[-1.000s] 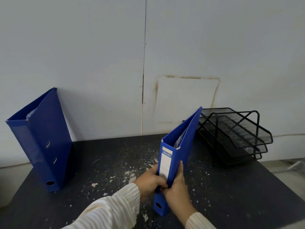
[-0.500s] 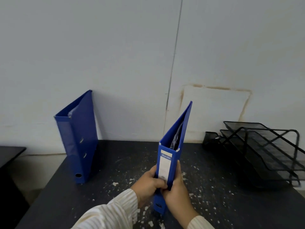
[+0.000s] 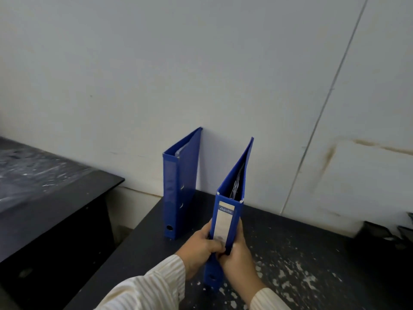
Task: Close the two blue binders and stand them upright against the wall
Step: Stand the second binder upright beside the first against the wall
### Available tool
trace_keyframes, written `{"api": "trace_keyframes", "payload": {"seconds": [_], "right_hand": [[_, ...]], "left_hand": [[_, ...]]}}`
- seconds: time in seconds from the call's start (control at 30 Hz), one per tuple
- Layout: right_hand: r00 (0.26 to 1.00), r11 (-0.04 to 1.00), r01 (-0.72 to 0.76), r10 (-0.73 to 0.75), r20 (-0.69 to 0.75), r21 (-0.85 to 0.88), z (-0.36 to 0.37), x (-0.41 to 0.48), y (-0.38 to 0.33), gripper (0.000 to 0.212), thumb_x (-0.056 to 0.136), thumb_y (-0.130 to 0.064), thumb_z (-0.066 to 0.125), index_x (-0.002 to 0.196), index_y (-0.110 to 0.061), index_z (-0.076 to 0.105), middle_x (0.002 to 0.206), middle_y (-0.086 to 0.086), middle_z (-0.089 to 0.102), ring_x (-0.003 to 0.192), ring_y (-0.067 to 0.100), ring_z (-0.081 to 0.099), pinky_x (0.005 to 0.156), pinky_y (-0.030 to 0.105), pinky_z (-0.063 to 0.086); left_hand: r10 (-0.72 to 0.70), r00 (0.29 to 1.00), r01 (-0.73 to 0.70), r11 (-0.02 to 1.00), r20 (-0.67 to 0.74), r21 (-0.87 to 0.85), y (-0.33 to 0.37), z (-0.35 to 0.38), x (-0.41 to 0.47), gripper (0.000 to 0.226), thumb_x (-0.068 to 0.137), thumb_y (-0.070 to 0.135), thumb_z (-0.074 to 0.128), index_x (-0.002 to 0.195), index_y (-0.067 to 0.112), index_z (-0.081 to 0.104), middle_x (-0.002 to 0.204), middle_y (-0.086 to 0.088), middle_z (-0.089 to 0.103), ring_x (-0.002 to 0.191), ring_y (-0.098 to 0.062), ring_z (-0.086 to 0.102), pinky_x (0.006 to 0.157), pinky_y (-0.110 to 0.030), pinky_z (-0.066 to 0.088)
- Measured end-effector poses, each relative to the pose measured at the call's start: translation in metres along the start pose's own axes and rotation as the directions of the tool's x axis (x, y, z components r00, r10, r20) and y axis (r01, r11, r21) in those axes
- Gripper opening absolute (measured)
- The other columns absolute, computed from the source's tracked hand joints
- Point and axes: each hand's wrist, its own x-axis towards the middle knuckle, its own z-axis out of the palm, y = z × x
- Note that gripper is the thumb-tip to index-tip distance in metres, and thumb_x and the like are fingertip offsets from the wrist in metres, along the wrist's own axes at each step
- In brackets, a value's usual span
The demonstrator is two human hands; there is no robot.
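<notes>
A blue binder (image 3: pixel 181 184) stands upright on the black table (image 3: pixel 312 249), its far edge against the white wall (image 3: pixel 201 63), near the table's left end. A second blue binder (image 3: pixel 232 198) with a white spine label is upright in the middle, spine toward me, tilted slightly right, its covers nearly together with dark pages showing at the top. My left hand (image 3: pixel 199 247) grips its left side and my right hand (image 3: pixel 239 258) its right side, low on the spine. The held binder is to the right of the first and apart from it.
A second black table (image 3: pixel 44 198) sits lower at the left, with a gap between the two tables. The edge of a black wire tray (image 3: pixel 388 231) shows at the far right. White paint flecks dot the table top around my hands.
The view has swung left, so the standing binder now sits near the centre and the wire tray is almost out of frame. Both hands keep their grip on the labelled binder, now closer to the other binder.
</notes>
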Motion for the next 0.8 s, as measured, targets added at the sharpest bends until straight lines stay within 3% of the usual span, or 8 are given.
{"api": "trace_keyframes", "payload": {"seconds": [0.07,0.13,0.3,0.4,0.43,0.5,0.6,0.8], "right_hand": [[0.994,0.991,0.100,-0.095,0.060,-0.084,0.007,0.011,0.005,0.046,0.093,-0.021,0.052,0.130,-0.047,0.044,0.125,0.004,0.060,0.112,0.019,0.059,0.098,0.047,0.047],[0.984,0.983,0.155,-0.145,0.103,-0.100,0.014,0.023,0.005,0.064,0.090,-0.011,0.054,0.141,-0.042,0.030,0.135,0.005,0.050,0.120,0.019,0.051,0.104,0.050,0.042],[0.979,0.999,0.016,-0.007,0.203,-0.040,0.025,0.043,-0.002,0.083,0.087,0.001,0.055,0.147,-0.035,0.012,0.143,0.002,0.039,0.125,0.014,0.044,0.106,0.037,0.041],[0.966,0.999,-0.049,0.047,0.254,0.002,0.025,0.055,-0.002,0.069,0.095,-0.002,0.046,0.148,-0.032,0.014,0.140,0.002,0.041,0.113,0.004,0.048,0.088,0.010,0.044],[0.962,0.999,-0.037,0.041,0.268,-0.019,0.023,0.057,-0.002,0.069,0.095,-0.003,0.046,0.148,-0.032,0.014,0.139,0.001,0.041,0.112,0.003,0.048,0.088,0.009,0.044],[0.955,0.995,0.031,0.000,0.298,-0.099,0.019,0.059,0.001,0.077,0.091,-0.003,0.053,0.148,-0.033,0.010,0.144,0.000,0.039,0.124,0.009,0.044,0.103,0.025,0.040],[0.946,0.977,0.106,-0.041,0.323,-0.186,0.012,0.060,0.004,0.084,0.088,-0.006,0.058,0.148,-0.036,0.007,0.147,-0.001,0.035,0.131,0.012,0.040,0.110,0.036,0.037],[0.933,0.933,0.307,-0.256,0.251,-0.190,-0.008,0.061,-0.021,0.100,0.087,-0.009,0.061,0.135,-0.061,-0.010,0.151,-0.014,0.019,0.130,0.000,0.030,0.096,0.021,0.041]], "left_hand": [[-0.006,0.999,0.006,1.000,-0.047,-0.010,0.000,-0.011,0.004,0.062,0.068,-0.003,0.059,0.118,0.035,0.057,0.102,0.011,0.074,0.108,-0.014,0.062,0.085,-0.027,0.050],[-0.013,0.995,0.011,1.000,-0.097,-0.021,0.000,-0.019,0.010,0.065,0.068,-0.003,0.059,0.124,0.031,0.055,0.105,0.008,0.073,0.110,-0.016,0.061,0.088,-0.028,0.050],[-0.032,0.983,0.027,0.999,-0.182,-0.032,-0.005,-0.032,0.026,0.055,0.079,-0.008,0.055,0.112,0.035,0.057,0.091,0.015,0.075,0.097,-0.010,0.064,0.070,-0.018,0.052],[-0.042,0.973,0.031,0.998,-0.228,-0.051,-0.010,-0.034,0.034,0.056,0.082,-0.004,0.056,0.120,0.036,0.054,0.101,0.011,0.073,0.104,-0.013,0.062,0.078,-0.024,0.052],[-0.039,0.969,0.026,0.998,-0.243,-0.059,-0.012,-0.034,0.037,0.056,0.083,-0.002,0.057,0.121,0.038,0.054,0.106,0.010,0.072,0.107,-0.014,0.061,0.085,-0.027,0.051],[-0.035,0.965,0.019,0.998,-0.260,-0.067,-0.013,-0.034,0.040,0.056,0.084,-0.001,0.057,0.122,0.040,0.053,0.108,0.012,0.072,0.110,-0.014,0.061,0.092,-0.031,0.050],[-0.018,0.967,0.007,0.999,-0.252,-0.044,-0.012,-0.035,0.041,0.059,0.083,-0.001,0.058,0.128,0.037,0.051,0.108,0.015,0.072,0.107,-0.008,0.064,0.084,-0.023,0.051],[0.109,0.969,-0.104,0.994,-0.220,0.037,0.004,-0.032,0.032,0.068,0.082,0.004,0.059,0.137,0.041,0.045,0.118,0.011,0.069,0.109,-0.008,0.064,0.083,-0.020,0.053]]}}
